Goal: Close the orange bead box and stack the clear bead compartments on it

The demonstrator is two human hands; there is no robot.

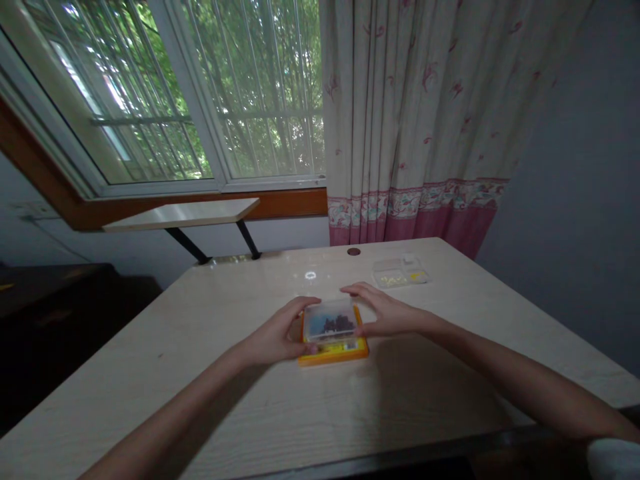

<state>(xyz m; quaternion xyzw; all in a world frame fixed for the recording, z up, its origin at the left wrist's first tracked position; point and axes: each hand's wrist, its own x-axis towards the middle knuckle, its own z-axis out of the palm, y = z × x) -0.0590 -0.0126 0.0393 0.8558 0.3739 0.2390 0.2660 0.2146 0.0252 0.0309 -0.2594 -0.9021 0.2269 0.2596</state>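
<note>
Woodgrain table, clear-lidded orange box

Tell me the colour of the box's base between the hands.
Orange-yellow; the box shows best in the head view.

Source: daylight is being admitted through the barred window, upper left; its panes are being washed out.
Level: the room is being left dim, the right wall being rendered grey-blue.
Glare: a pale spot is being reflected off the table; the clear-lidded box is being sheened faintly.
Shadows: soft ones are being thrown toward the viewer under the left hand and right hand.
Distortion: straight lines are being bowed near the corners.
Focus: fine detail is being softened throughout.
</note>
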